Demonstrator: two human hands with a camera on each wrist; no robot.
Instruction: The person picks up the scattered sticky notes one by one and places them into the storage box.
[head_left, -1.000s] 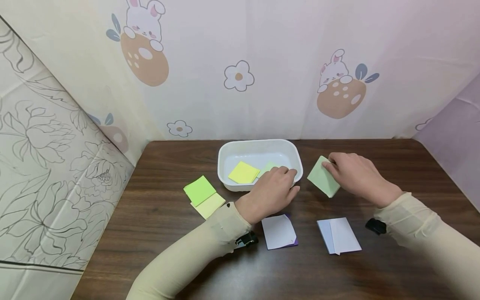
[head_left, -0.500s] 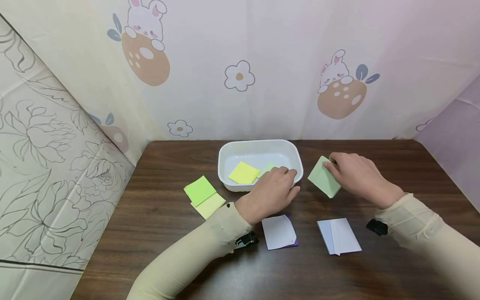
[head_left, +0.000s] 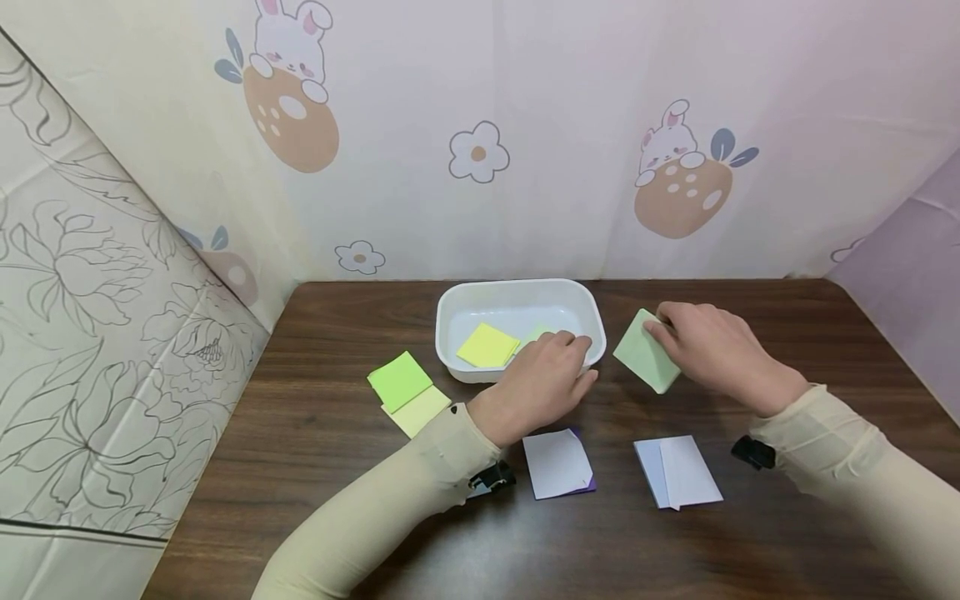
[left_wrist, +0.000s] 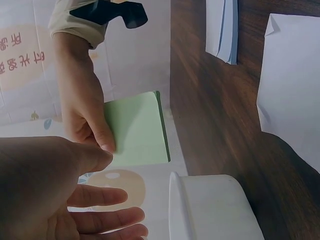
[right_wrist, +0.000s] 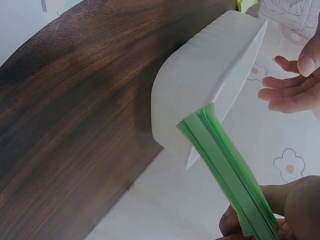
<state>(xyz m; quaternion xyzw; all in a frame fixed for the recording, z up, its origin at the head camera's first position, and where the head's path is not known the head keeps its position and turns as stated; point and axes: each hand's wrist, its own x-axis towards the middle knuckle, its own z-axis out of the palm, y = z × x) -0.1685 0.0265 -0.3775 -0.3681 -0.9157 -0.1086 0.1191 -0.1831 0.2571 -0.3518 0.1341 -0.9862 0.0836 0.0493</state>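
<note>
My right hand [head_left: 716, 350] pinches a pad of pale green sticky notes [head_left: 647, 353] between thumb and fingers, to the right of a white plastic tub [head_left: 467, 375]. From the right wrist, the layered edge of the green pad [right_wrist: 222, 170] shows in front of the tub's end. My left hand [head_left: 536, 385] hovers over the tub's front right part, palm down and holding nothing. Its fingers [left_wrist: 107, 218] are loosely extended in the left wrist view. Inside the tub lie a yellow sticky pad [head_left: 486, 346] and a light green one [head_left: 537, 333], partly hidden behind the left hand.
Left of the tub, a bright green pad [head_left: 401, 381] overlaps a pale yellow pad [head_left: 418, 412] on the brown wooden table [head_left: 315, 433]. Nearer the front lie a white-topped purple pad [head_left: 558, 467] and a light blue pad [head_left: 678, 472]. A patterned curtain [head_left: 555, 208] hangs behind.
</note>
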